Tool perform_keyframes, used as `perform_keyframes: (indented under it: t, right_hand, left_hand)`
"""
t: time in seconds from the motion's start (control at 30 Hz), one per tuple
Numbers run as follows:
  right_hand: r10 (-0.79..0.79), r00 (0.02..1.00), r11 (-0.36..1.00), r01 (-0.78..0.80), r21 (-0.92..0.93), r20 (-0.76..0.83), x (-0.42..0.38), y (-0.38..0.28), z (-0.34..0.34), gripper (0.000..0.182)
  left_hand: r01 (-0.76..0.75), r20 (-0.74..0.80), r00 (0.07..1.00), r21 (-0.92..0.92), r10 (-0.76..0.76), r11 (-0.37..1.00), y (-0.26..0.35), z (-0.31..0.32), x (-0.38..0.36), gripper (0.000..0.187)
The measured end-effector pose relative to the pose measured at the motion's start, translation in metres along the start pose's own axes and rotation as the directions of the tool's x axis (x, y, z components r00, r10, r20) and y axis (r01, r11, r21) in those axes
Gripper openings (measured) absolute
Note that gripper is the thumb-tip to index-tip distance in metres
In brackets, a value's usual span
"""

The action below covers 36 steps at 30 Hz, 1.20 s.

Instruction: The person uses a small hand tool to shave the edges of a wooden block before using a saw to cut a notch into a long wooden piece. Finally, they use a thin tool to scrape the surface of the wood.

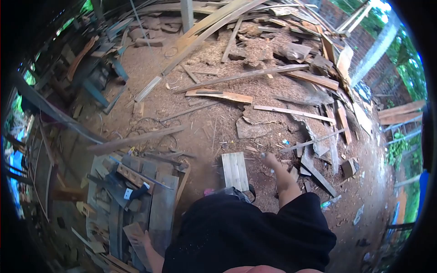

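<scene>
At the lower left, my left hand (146, 240) grips the edge of a short, flat wooden board (135, 239), its fingers at the board's right side. Under and beside it is a low bench of worn grey planks (160, 211). On the planks lie a wooden piece with holes along it (132, 175) and a dark object with a blue and white end (132, 192). My right hand is out of view. One bare leg (286, 182) stretches forward from my black shorts (246, 232).
A pale slatted wooden panel (235, 169) sits just ahead of my lap, with a dark strap near it. Long planks (246, 76) and bark slabs (255, 127) lie over sawdust-covered ground. A blue-legged stand (95, 93) is at the far left; a post (187, 16) rises behind.
</scene>
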State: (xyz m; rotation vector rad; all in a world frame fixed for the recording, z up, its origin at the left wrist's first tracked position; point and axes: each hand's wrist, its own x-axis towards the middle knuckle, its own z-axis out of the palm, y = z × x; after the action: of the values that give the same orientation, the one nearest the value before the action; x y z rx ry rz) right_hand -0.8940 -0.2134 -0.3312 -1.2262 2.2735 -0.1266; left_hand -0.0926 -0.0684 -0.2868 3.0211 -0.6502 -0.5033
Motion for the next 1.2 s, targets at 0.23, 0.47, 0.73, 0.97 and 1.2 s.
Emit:
perform_keyframes:
  t: [0.23, 0.47, 0.73, 0.97, 1.2]
  right_hand:
    - [-0.158, 0.936, 0.987, 0.149, 0.051, 0.314, -0.031, -0.052, 0.066, 0.037]
    - [-0.263, 0.886, 0.944, 0.318, -0.089, 0.382, -0.028, -0.125, 0.065, 0.033]
    - [-0.742, 0.67, 0.658, 0.726, 0.2, 0.011, -0.053, -0.25, 0.035, 0.021]
    - [-0.82, 0.233, 0.502, 0.73, 0.463, 0.523, -0.193, -0.389, 0.007, 0.022]
    - [-0.86, -0.207, 0.168, 0.747, 0.643, 0.466, -0.301, -0.448, 0.023, 0.024]
  left_hand:
    - [0.019, 0.018, 1.0, 0.015, -0.019, 1.0, 0.03, -0.023, -0.071, 0.106]
    - [0.009, -0.043, 0.999, 0.045, -0.007, 0.999, 0.037, -0.027, -0.122, 0.097]
    - [-0.105, -0.055, 0.993, 0.053, 0.108, 0.993, 0.04, -0.016, -0.156, 0.067]
    - [-0.537, 0.109, 0.805, -0.286, 0.584, 0.794, 0.13, -0.002, -0.17, 0.052]
    - [-0.723, 0.241, 0.655, -0.074, 0.716, 0.687, 0.192, -0.04, -0.166, 0.049]
